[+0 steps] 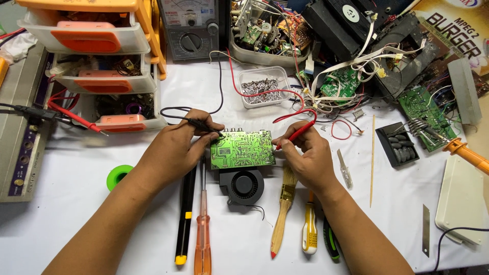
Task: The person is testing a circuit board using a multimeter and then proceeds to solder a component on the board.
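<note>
Two hands probe a green circuit board on a cluttered white surface [76, 203].

The circuit board [242, 149] lies at centre, its lower edge over a black fan [243, 186], solder side up for access. The left hand [175, 147] at 9 o'clock pinches the black probe [204, 125]; the right hand [305, 155] at 3 o'clock grips the red probe [297, 133], both tips on the board's edges.

White surface [76, 214]. On it: green tape roll [118, 175], black fan [243, 186], orange screwdriver [202, 231], brush [283, 209], clear tub of screws [261, 86], drawer unit [97, 66], multimeter [189, 28], blade [426, 229], black tray [397, 144].
</note>
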